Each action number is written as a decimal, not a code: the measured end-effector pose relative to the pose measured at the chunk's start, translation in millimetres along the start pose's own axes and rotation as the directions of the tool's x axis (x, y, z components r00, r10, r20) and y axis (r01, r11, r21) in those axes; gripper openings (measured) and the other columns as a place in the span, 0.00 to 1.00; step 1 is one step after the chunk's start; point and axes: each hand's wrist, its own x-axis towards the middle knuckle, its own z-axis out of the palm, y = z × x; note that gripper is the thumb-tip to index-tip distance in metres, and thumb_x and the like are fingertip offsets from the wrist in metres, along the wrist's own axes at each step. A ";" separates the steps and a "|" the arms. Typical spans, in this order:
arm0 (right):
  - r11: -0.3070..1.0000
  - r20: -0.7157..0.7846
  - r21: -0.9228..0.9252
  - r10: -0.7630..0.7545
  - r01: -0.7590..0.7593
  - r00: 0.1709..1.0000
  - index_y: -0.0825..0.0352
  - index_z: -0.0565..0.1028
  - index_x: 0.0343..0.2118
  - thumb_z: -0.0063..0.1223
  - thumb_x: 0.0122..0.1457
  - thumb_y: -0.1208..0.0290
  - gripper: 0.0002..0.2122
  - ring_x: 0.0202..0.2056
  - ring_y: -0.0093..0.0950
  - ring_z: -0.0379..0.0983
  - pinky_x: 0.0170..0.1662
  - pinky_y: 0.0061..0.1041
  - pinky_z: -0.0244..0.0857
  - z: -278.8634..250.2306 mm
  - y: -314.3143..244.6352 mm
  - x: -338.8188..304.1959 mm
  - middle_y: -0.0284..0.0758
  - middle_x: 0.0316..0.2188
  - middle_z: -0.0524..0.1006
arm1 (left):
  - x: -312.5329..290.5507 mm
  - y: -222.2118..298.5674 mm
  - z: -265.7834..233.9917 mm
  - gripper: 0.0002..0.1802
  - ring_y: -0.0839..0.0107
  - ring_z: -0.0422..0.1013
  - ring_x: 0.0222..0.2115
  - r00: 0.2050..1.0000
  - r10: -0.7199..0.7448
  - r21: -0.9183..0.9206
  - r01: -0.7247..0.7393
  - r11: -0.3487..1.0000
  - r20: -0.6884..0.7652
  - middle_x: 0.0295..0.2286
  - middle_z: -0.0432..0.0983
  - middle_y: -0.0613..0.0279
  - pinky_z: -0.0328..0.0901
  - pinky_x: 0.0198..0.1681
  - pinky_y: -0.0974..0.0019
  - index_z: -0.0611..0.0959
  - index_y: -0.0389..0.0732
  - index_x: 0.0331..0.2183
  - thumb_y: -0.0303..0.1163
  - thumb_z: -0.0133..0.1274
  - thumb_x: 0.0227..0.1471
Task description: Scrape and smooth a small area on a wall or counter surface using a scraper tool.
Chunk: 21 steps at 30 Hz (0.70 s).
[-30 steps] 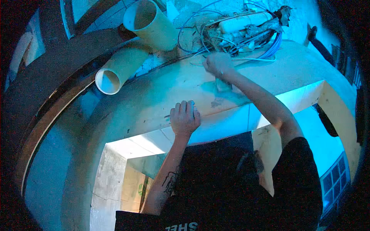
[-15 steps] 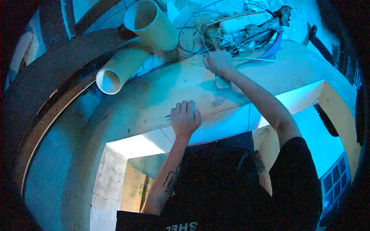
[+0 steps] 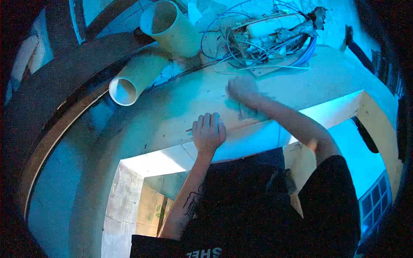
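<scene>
My left hand is closed over a slim object at the front edge of a pale plastered surface. Only a thin dark end of it shows beside the fingers; the rest is hidden in the fist. Up and to the right, my right hand is in a fist above the same surface, smeared by motion. A blocky tool juts out below this fist, too blurred to name. The two hands are apart.
Behind my hands lies a tangled bundle of cables and white tubes. Two wide cream pipes, one upright and one lying down, are at the back left. Bright openings with pale frames lie below the edge.
My right hand has come nearer, away from the cable bundle, with the blocky tool moving along. The left hand holds almost the same place.
</scene>
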 end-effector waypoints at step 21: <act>0.986 0.018 -0.023 0.166 -0.166 0.986 0.64 0.75 0.16 0.46 0.46 0.67 0.09 0.19 0.35 0.72 0.21 0.33 0.65 26.8 11.8 17.6 0.39 0.16 0.73 | 0.0 -2.6 4.2 0.09 0.64 0.62 0.23 0.999 0.025 -0.013 -0.025 1.000 -0.030 0.20 0.62 0.61 0.56 0.23 0.61 0.72 0.42 0.25 0.35 0.44 0.40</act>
